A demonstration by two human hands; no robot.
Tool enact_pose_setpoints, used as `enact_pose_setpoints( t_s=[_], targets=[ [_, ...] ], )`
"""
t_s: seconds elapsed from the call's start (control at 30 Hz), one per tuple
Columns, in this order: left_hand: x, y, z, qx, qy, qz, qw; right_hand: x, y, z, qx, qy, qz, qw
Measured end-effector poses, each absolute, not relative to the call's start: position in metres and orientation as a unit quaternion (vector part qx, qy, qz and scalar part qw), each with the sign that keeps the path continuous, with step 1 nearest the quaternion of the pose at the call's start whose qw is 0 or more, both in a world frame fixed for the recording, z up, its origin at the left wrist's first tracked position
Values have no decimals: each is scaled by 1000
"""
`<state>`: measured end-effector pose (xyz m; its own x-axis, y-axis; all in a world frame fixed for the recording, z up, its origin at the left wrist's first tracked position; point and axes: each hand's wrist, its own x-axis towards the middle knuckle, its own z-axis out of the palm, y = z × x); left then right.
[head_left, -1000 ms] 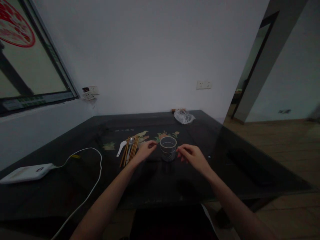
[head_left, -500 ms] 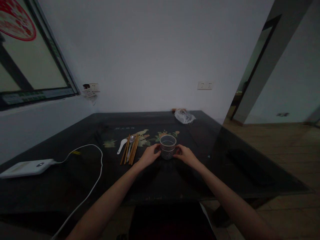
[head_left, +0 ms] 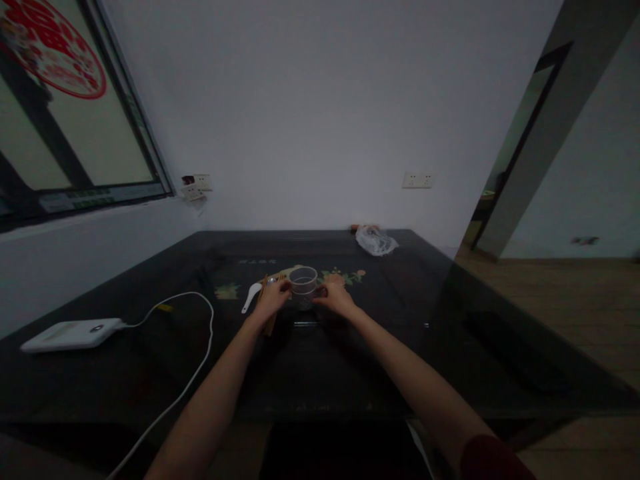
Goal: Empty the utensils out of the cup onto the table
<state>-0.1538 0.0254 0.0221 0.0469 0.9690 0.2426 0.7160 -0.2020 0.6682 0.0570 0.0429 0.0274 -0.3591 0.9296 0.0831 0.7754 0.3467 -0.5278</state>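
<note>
A small pale round cup point(head_left: 303, 281) stands on the dark table point(head_left: 400, 347) a little left of centre. My left hand point(head_left: 271, 301) wraps round its left side and my right hand point(head_left: 336, 299) round its right side, fingers curled against the wall. Brown chopsticks point(head_left: 271, 323) lie under and beside my left hand, mostly hidden by it. A white spoon point(head_left: 251, 296) and a metal spoon lie just left of them.
A white power bank point(head_left: 73, 334) with a white cable point(head_left: 195, 360) sits at the table's left. A crumpled clear plastic bag point(head_left: 375, 241) lies at the far edge by the wall. Wooden floor and a doorway are to the right.
Both hands closed in from either side onto the cup. The cup now stands further left, next to the chopsticks; the view has also shifted.
</note>
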Motion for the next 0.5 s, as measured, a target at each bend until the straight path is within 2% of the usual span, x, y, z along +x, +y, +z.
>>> enact_pose_setpoints(
  t_s=[0.2, 0.5],
  targets=[
    [-171, 23, 27, 683, 637, 335, 124, 29, 54, 23, -538, -789, 221, 199],
    [-183, 31, 18, 667, 682, 290, 80, 17, 52, 15, -543, -778, 230, 218]
  ],
)
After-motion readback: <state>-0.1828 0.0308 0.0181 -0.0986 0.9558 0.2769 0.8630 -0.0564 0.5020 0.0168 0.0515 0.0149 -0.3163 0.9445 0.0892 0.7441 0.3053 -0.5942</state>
